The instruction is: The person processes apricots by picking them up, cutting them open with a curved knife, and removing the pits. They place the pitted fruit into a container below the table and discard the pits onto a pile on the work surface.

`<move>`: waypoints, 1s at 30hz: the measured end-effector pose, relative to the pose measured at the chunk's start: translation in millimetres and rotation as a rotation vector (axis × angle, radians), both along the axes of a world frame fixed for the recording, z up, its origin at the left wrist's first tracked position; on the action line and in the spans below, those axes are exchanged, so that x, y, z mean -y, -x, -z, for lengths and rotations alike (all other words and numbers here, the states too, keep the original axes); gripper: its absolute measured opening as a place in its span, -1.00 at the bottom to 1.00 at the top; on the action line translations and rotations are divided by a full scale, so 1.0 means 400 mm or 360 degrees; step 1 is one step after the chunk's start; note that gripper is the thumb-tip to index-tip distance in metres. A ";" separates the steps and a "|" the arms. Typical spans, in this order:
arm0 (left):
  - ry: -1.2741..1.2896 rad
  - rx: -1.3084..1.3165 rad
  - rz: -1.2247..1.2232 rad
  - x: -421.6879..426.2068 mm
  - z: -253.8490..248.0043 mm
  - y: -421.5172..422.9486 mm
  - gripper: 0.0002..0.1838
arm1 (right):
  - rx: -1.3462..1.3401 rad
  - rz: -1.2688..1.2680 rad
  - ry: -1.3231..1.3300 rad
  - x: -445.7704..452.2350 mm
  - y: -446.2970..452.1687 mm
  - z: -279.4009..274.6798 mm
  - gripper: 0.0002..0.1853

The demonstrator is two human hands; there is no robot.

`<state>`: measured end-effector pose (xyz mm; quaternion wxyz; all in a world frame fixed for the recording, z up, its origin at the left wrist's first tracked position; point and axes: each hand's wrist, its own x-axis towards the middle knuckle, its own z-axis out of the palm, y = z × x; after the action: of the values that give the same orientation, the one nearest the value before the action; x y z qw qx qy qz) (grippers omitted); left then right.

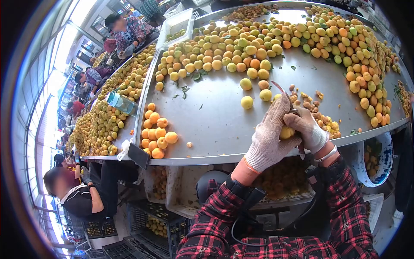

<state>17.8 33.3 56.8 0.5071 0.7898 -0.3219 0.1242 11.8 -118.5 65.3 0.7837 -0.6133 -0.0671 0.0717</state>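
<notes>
My left hand (269, 136), in a pale knitted glove, is closed around a yellow apricot (285, 132) above the table's front edge. Close against it, my right hand (307, 129), also gloved, grips a tool with a thin curved blade (282, 90) that points up and to the left. The fingers of both hands meet around the fruit, and part of the tool is hidden by them. Just beyond the hands lie brown pits (311, 105) and cut yellow pieces (330, 126). A few whole apricots (246, 102) rest to the left of the blade.
Apricots (233, 49) are heaped along the metal table's (202, 125) back and right. Orange ones (157, 131) sit at the front left, near a dark phone-like object (139, 155). Crates (159, 216) and a blue-white basin (376, 159) stand below. Several people work at the left.
</notes>
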 end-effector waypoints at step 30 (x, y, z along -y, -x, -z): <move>0.1429 -0.1137 0.0030 -0.002 0.068 -0.040 -0.47 | 0.0914 0.0769 0.0940 -0.100 -0.034 0.042 -0.59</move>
<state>33.8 34.0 29.4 0.8712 0.4871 -0.0534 -0.0302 25.4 -78.5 48.6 0.5197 -0.8030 -0.1134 -0.2688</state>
